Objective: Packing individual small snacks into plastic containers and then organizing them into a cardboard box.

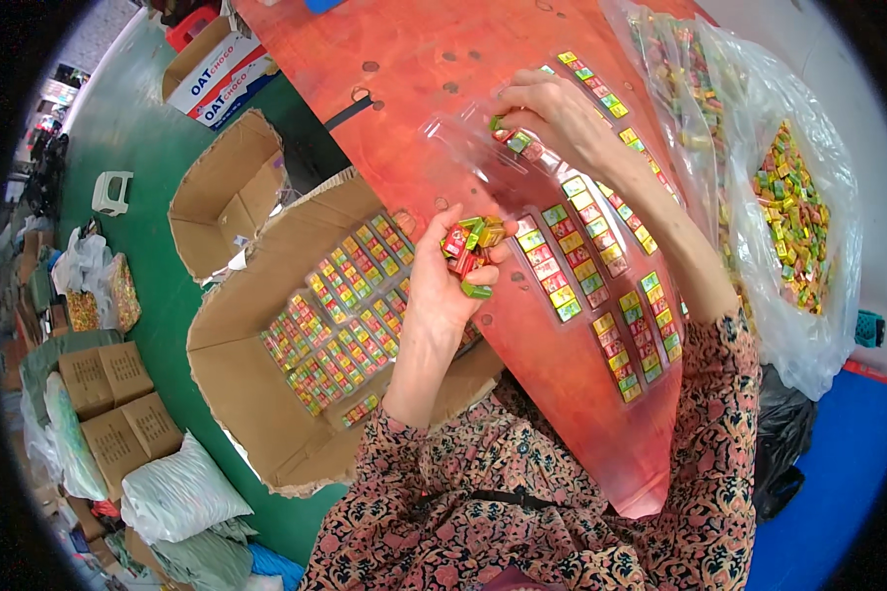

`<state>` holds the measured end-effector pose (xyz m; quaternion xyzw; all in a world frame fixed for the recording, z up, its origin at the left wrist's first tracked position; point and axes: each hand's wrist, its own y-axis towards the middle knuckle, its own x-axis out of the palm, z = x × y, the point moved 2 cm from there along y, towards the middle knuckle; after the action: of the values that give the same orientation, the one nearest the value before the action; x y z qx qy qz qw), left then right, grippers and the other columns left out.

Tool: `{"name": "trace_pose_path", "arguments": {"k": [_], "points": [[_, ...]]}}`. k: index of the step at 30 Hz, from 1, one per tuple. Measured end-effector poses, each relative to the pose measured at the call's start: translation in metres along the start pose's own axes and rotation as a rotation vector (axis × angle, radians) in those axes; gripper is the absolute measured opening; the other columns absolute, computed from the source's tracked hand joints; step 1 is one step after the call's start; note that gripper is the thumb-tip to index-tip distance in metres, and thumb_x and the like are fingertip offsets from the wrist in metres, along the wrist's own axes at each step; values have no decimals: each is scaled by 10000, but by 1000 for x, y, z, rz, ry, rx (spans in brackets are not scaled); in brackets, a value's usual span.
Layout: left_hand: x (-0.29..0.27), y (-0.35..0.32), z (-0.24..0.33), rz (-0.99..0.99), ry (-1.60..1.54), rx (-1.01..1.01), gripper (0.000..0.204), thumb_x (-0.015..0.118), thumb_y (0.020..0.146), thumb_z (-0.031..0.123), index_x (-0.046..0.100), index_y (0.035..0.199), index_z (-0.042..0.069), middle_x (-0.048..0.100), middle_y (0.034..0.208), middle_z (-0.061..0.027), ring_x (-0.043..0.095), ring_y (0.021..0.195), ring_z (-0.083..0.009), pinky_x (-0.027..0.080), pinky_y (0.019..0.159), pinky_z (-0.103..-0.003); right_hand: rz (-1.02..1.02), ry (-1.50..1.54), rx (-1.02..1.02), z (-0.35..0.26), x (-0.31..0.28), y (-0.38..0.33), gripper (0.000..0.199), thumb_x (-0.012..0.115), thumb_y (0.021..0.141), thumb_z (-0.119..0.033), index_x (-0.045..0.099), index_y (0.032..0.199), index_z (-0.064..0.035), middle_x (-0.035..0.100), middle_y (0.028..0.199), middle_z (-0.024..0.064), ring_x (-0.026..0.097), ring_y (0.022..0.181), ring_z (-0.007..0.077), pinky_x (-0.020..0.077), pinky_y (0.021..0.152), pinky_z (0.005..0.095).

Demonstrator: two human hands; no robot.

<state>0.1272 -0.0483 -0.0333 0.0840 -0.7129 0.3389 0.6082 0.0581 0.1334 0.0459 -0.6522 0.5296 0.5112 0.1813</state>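
By the desk's (414, 98) left edge the left hand (436, 281) cups wrapped pieces (475, 234), while the clear tray (471, 150) lies beyond, nearer the right hand (550, 106), narrowed at a green piece (496, 123), grip unclear from here.

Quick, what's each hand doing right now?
Left hand: closed around a cluster of small wrapped pieces.
Right hand: bent over a clear plastic tray; whether it grips a piece can't be told.

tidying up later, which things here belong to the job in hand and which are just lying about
Apparently the job: small coloured packets, clear tray, packet rows, packed carton, big clear bag

Apparently lying about: white stool, stacked brown boxes, white sack
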Motion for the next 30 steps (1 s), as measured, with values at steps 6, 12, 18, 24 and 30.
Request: {"name": "trace_pose_path", "arguments": {"k": [6, 12, 18, 24, 30], "points": [[-1, -4, 3, 48, -35, 4, 361, 455, 880, 300, 519, 993, -37, 567, 940, -243, 449, 581, -177, 294, 326, -185, -8, -163, -71, 19, 25, 10, 139, 552, 789, -119, 644, 848, -33, 558, 831, 125, 555, 853, 301, 444, 729, 392], [0, -4, 2, 23, -40, -9, 359, 459, 878, 305, 524, 1001, -26, 568, 936, -236, 456, 588, -175, 298, 324, -183, -75, -167, -139, 27, 33, 18, 145, 551, 770, -114, 655, 839, -41, 558, 798, 137, 551, 847, 317, 455, 722, 397], [0, -3, 2, 30, -49, -11, 363, 460, 877, 310, 528, 1004, -23, 568, 939, -235, 452, 580, -173, 297, 323, -181, -55, -100, -131, 30, 45, 16, 147, 542, 782, -97, 647, 863, -34, 572, 834, 144, 558, 869, 322, 449, 717, 401], [-2, -3, 2, 4, -25, -2, 368, 448, 883, 310, 527, 1006, -27, 564, 944, -235, 451, 587, -174, 302, 323, -183, -33, 10, -42, 35, 40, 12, 126, 589, 762, -60, 652, 865, -22, 610, 851, 148, 589, 837, 336, 470, 719, 407], [-2, -2, 1, -28, -56, -21, 377, 440, 887, 312, 524, 1005, -36, 553, 960, -231, 454, 610, -179, 309, 325, -188, 19, 33, -62, 34, 33, 5, 126, 574, 769, -42, 663, 858, -26, 631, 859, 141, 603, 799, 328, 479, 688, 389]]}}
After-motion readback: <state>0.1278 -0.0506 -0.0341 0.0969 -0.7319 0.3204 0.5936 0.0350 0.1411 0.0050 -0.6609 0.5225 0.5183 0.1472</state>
